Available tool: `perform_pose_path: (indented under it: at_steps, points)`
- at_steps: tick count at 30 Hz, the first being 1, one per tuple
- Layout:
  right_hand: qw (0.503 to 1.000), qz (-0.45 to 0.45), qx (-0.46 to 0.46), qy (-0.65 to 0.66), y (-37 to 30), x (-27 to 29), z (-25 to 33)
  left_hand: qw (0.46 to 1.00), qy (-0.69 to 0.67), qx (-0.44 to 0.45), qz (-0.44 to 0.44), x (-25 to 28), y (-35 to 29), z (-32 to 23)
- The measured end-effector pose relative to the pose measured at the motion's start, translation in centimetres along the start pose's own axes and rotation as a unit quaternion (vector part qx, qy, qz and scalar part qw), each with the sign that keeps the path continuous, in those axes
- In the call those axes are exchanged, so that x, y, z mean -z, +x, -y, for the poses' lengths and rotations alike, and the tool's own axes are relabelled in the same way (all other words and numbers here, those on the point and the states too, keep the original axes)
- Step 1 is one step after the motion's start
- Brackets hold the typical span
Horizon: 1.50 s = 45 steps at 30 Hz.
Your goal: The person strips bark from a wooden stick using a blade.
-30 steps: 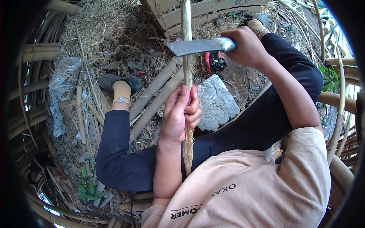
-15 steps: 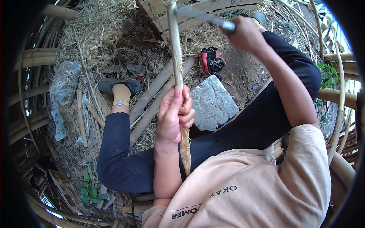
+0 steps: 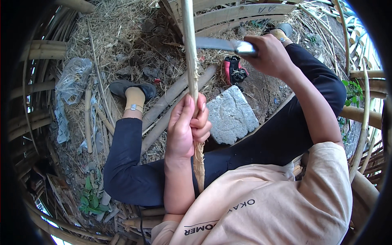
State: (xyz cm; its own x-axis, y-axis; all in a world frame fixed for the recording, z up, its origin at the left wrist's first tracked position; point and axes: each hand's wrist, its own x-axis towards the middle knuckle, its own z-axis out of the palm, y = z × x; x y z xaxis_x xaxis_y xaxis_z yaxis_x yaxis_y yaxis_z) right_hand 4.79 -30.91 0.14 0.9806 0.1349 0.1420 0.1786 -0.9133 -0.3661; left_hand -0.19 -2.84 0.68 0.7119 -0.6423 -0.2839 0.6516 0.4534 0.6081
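Note:
My left hand (image 3: 190, 124) is wrapped round a long pale wooden stick (image 3: 190, 49). The stick runs from the top edge down to my lap, and its surface is shaved and frayed near and below the hand. My right hand (image 3: 267, 55) grips the handle of a large knife (image 3: 216, 43) to the right of the stick. Its broad blade points left, and the tip end meets or overlaps the stick well above my left hand; whether it touches I cannot tell.
Between my legs lies a flat grey stone block (image 3: 232, 116), with a pink and black object (image 3: 234, 71) beyond it. Bamboo poles (image 3: 179, 98) cross the straw-littered ground. A crumpled clear plastic bag (image 3: 73, 81) lies at left. Curved wooden slats (image 3: 241, 15) stand at the far side.
The knife has come down and nearer, its blade now level across to the stick. My left hand keeps its hold on the stick. The whole view has shifted slightly.

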Motion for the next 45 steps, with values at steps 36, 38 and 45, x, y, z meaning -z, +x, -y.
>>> perform_pose_path:
  at_steps: [36, 38, 45]
  points:
    - [0.998, 0.058, -0.011, 0.008, -1.7, -1.9, 1.7, 0.978, 0.183, -0.033, -0.096, -1.5, 1.0, 2.7]
    - [0.999, 0.053, -0.008, -0.003, -1.3, -2.1, 1.7, 0.979, 0.179, -0.03, -0.098, -1.7, 0.7, 2.5]
    - [1.0, -0.018, 0.024, -0.002, -1.0, -1.8, 1.8, 0.987, 0.141, -0.02, -0.075, -1.9, 0.2, 2.1]
